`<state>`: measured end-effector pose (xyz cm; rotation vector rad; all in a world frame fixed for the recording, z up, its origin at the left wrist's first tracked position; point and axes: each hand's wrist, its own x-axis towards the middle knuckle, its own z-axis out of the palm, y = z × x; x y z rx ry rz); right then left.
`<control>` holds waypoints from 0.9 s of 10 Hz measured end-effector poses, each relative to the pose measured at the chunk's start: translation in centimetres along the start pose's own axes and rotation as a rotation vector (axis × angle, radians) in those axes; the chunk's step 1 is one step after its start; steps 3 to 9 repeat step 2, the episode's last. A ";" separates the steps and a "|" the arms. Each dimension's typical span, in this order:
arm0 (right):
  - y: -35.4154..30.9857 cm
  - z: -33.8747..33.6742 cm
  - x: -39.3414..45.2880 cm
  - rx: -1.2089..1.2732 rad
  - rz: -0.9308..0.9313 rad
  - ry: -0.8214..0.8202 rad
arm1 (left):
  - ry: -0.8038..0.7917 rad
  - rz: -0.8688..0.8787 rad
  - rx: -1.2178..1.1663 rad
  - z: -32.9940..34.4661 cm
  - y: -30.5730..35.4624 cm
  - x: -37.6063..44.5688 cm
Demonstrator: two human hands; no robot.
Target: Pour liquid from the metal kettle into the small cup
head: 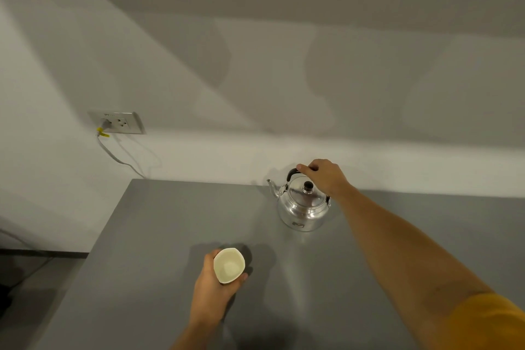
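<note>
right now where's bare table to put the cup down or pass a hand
Bare grey table lies left of the cup, out to the table's left edge. The strip between cup and kettle is also free. Right of the kettle, the right hand and its forearm cross the surface. The left hand holds the cup.

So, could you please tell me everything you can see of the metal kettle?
The metal kettle is a round, shiny, silver-looking pot standing upright on the grey table, near its far edge. Its domed lid carries a dark knob, a thin curved spout points left, and a dark arched handle is raised over the lid. The right hand closes on that handle from above. A small dark label shows low on its front.
</note>
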<state>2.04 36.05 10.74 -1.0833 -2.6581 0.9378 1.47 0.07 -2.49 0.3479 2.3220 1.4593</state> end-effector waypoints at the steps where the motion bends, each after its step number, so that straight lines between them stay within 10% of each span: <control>1: -0.3 -0.5 -0.4 -0.047 -0.057 0.031 | -0.020 0.014 -0.003 -0.3 0.4 -0.2; 9: -1.2 -1.2 -1.5 -0.042 -0.113 0.102 | -0.017 0.051 -0.009 -1.1 0.9 -0.2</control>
